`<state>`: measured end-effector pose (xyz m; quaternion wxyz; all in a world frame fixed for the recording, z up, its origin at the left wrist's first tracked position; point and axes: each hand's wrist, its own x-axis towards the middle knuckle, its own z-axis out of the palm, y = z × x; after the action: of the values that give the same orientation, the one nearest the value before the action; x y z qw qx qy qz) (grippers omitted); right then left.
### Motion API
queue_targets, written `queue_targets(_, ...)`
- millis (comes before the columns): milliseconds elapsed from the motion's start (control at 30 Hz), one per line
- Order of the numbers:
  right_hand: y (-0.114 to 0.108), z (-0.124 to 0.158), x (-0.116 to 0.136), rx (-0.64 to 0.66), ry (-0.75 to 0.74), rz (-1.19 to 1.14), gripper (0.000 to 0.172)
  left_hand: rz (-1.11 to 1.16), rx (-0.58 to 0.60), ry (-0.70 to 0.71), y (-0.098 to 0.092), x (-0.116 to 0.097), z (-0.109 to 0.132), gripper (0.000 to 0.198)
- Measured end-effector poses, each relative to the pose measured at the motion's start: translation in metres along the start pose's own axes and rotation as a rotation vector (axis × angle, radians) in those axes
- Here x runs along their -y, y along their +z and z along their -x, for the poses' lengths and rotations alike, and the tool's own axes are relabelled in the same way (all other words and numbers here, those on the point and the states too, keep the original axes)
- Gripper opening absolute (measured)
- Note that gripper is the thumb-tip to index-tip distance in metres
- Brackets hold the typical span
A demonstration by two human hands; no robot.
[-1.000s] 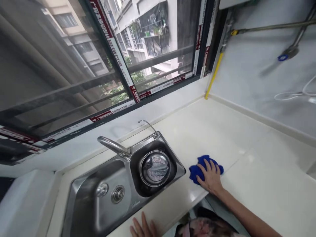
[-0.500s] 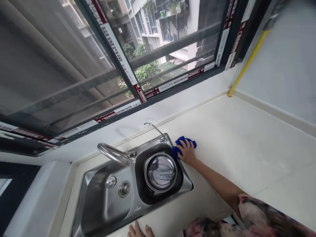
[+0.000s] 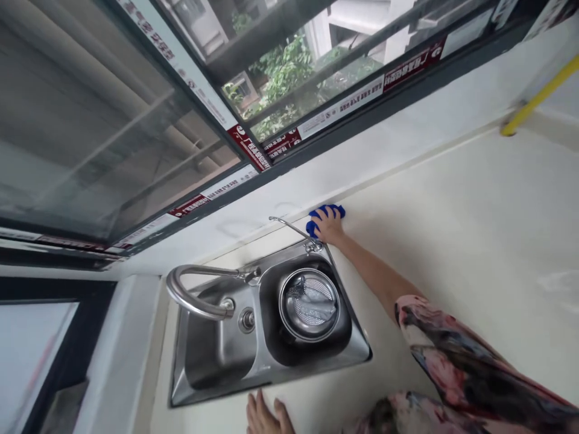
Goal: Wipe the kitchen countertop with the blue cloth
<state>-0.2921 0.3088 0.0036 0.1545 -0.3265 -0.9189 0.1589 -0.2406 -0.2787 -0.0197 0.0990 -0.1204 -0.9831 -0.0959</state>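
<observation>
My right hand [image 3: 330, 226] presses a blue cloth [image 3: 315, 215] against the pale countertop [image 3: 434, 241], at the back by the wall and just right of the small tap [image 3: 294, 227]. Its fingers are spread over the cloth, which shows around them. At the front edge of the sink, my left hand [image 3: 268, 416] lies on the counter with fingers stretched out and nothing in it; its wrist is cut off by the frame. The steel double sink [image 3: 266, 369] holds a round perforated metal basin [image 3: 309, 305] in its right bowl, with something greyish and crumpled inside.
A large curved faucet [image 3: 194, 301] arches over the left bowl. Behind the counter run a low white wall [image 3: 362, 157] and a dark window frame [image 3: 289, 163] with printed tape. A yellow pipe [image 3: 540, 96] meets the counter at the far right.
My right hand has slid the blue cloth along the counter, away from the sink's right side to the back wall. The camera view has shifted, and more of my left hand shows.
</observation>
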Motion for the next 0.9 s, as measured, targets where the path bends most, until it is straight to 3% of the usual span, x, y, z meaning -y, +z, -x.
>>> queue_targets(233,-0.013,-0.003,0.004,0.047,0.061,-0.016,0.041,-0.028,0.076,-0.047,-0.008,-0.007,-0.005,0.065)
queue_targets(400,-0.03,0.033,0.007,0.07,0.028,0.025,0.037,0.001,0.081,-0.053,-0.014,-0.018,-0.006,0.068)
queue_targets(633,-0.042,0.138,0.004,0.019,-0.048,0.083,0.041,0.051,0.056,-0.037,-0.008,-0.016,-0.007,0.066)
queue_targets(767,-0.045,0.213,0.009,0.004,-0.105,0.067,0.041,0.089,0.107,0.038,-0.007,0.016,-0.03,0.063)
queue_targets(833,-0.048,0.253,0.01,0.002,-0.153,0.051,0.04,0.049,0.061,-0.045,-0.005,0.038,-0.045,0.064)
queue_targets(900,-0.052,0.293,0.01,0.011,-0.217,0.028,0.04,-0.015,-0.025,-0.216,0.0,0.057,-0.058,0.072)
